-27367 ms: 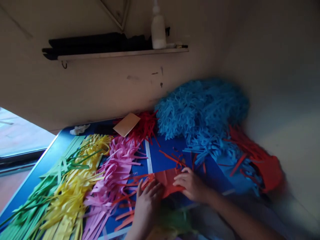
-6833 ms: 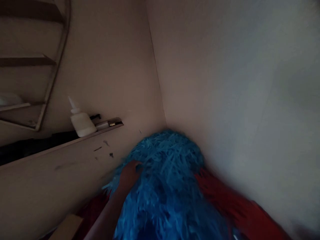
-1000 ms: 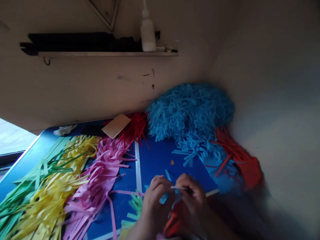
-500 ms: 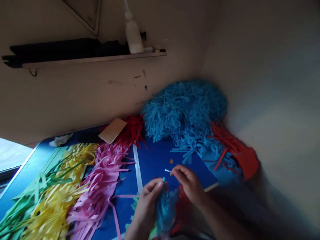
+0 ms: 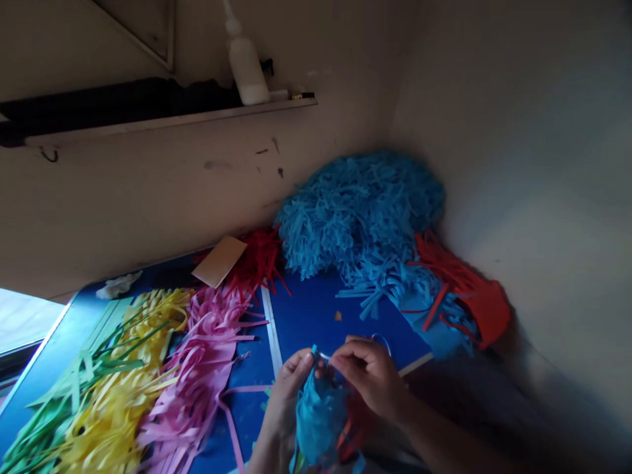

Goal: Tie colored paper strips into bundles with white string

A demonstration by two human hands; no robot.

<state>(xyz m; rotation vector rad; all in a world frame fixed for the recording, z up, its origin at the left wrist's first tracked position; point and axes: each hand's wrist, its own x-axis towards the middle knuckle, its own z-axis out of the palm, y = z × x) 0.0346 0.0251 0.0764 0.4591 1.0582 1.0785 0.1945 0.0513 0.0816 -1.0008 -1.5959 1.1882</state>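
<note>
My left hand [image 5: 291, 382] is closed, its thumb and finger pinching the twisted top of a blue paper tassel [image 5: 318, 424]. The fringe hangs down below the pinch. My right hand [image 5: 369, 374] is closed just right of it, fingertips pinching a thin white string [image 5: 324, 356]. The string's end is at the tassel's top; whether it passes around or through it I cannot tell. A pale loop, seemingly of the same string, shows behind the right hand. Red fringed paper [image 5: 354, 424] hangs low between the tassel and my right forearm.
Green [image 5: 54, 408], yellow [image 5: 111, 388] and pink fringed paper [image 5: 192, 382] cover the blue table's left. A tan card [image 5: 220, 261] rests by dark red fringe [image 5: 259, 260]. Behind stands a big blue fringed heap [image 5: 363, 210], with red fringe [image 5: 474, 306] at right. A shelf [image 5: 172, 123] holds a white bottle [image 5: 247, 69].
My right hand has moved slightly down, bringing the white string to the tassel's top. My left hand has shifted slightly left with the tassel. The view has turned a little.
</note>
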